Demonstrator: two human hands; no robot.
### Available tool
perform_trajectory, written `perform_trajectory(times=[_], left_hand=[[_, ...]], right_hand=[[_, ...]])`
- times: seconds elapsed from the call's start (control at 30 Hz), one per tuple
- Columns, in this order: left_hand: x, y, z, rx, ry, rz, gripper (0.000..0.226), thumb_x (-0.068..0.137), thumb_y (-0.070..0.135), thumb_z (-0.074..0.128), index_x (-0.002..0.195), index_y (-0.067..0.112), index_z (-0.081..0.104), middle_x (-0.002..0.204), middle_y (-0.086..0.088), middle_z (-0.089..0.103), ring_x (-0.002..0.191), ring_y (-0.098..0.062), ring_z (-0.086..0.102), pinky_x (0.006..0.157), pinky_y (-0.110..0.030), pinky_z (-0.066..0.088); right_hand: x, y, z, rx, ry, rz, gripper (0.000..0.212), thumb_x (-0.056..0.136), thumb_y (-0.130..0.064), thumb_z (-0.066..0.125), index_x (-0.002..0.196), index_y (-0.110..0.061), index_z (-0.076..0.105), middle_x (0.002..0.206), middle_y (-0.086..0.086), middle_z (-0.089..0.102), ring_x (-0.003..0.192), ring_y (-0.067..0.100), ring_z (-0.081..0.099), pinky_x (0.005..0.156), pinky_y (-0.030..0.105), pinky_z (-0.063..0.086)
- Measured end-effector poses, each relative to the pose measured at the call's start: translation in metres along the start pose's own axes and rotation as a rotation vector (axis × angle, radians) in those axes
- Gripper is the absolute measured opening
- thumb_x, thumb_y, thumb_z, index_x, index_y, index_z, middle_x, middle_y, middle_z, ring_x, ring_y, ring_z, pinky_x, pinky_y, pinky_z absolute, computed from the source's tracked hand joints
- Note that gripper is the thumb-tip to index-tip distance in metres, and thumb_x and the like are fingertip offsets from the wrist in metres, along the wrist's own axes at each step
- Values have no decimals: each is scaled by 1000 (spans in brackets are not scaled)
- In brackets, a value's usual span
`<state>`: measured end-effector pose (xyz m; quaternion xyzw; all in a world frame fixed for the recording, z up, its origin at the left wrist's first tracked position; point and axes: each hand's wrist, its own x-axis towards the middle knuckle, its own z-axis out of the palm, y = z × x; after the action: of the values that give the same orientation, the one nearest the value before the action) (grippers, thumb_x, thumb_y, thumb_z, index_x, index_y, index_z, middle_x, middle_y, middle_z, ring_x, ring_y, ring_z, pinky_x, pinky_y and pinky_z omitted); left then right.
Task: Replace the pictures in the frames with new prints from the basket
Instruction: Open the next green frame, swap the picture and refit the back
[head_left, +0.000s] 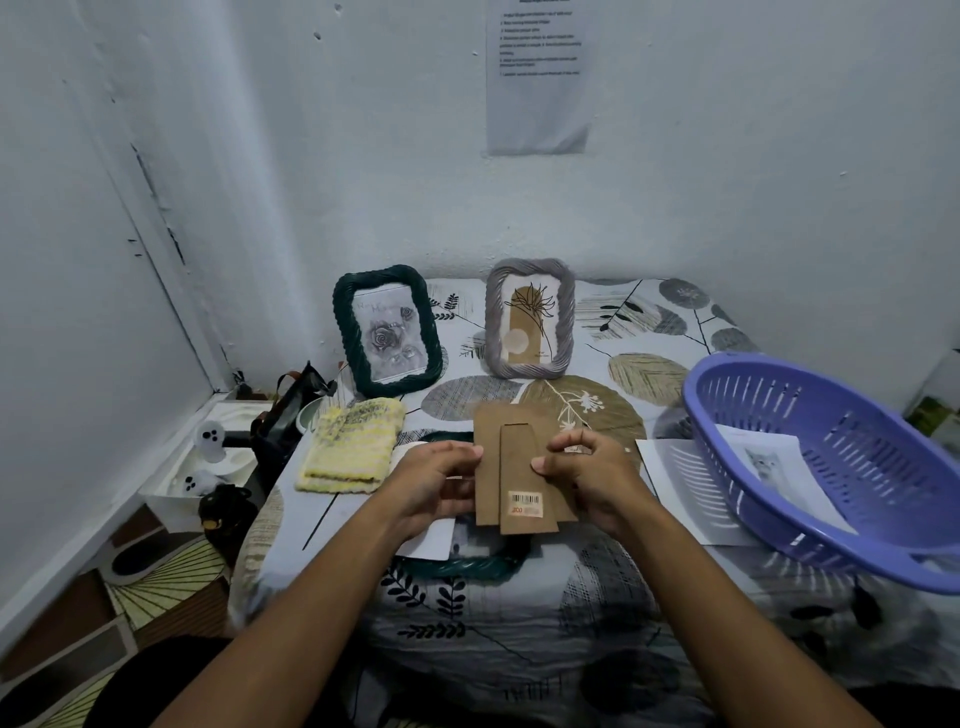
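Both hands hold a brown cardboard frame backing (514, 467) with a stand flap and a barcode sticker, lifted above a dark green frame (467, 567) lying face down on the table. My left hand (436, 480) grips its left edge; my right hand (587, 473) pinches its right edge. A white print (431, 540) lies under the left hand. A dark green frame with a rose picture (387, 330) and a grey frame with a plant picture (530, 318) stand at the back. The purple basket (831, 415) at right holds a cat print (769, 467).
A yellow knitted cloth (353, 449) lies left of the hands. A white sheet (675, 488) sits under the basket's left side. A patterned cloth covers the table (649, 364). Left of the table, on the floor, are a black bag (291, 415) and a white tray with small figurines (208, 441). Walls close in behind and left.
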<state>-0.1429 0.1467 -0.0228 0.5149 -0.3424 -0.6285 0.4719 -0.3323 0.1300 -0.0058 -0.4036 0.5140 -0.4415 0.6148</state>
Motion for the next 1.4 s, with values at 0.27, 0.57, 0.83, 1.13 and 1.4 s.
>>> perform_trajectory(times=[0.27, 0.57, 0.83, 1.13, 1.4], left_hand=[[2, -5, 18, 104, -28, 79, 14, 84, -1, 66, 96, -1, 61, 72, -13, 68, 58, -22, 64, 53, -34, 57], [10, -22, 17, 941, 64, 763, 50, 69, 46, 80, 111, 21, 67, 98, 11, 65, 83, 4, 53, 71, -12, 42], [20, -35, 16, 1286, -134, 700, 87, 67, 81, 51, 141, 36, 42, 153, 13, 30, 142, -3, 11, 118, -43, 4], [25, -33, 21, 1507, -254, 588, 82, 76, 82, 38, 145, 36, 36, 159, 8, 16, 148, -16, -2, 117, -54, -5], [24, -32, 21, 1552, -276, 566, 73, 81, 75, 40, 142, 35, 41, 159, 7, 15, 148, -18, -3, 116, -58, -4]], right_hand=[[2, 1, -21, 30, 35, 5, 33, 69, 15, 72, 84, -9, 56, 89, 21, 64, 69, 31, 64, 48, 33, 54], [2, -1, -50, 9, 91, 28, 32, 71, 16, 70, 87, -7, 55, 92, 19, 64, 78, 35, 64, 65, 48, 58], [5, 7, -56, -183, 163, 3, 33, 70, 11, 74, 95, -4, 58, 100, 17, 64, 80, 31, 66, 52, 31, 53], [6, 17, -58, -791, 276, -174, 30, 72, -26, 81, 98, -18, 68, 105, 5, 68, 93, 22, 63, 83, 39, 54], [-7, 15, -54, -1159, 198, -297, 35, 80, -41, 72, 110, -24, 67, 114, 1, 65, 96, 18, 60, 76, 31, 49]])
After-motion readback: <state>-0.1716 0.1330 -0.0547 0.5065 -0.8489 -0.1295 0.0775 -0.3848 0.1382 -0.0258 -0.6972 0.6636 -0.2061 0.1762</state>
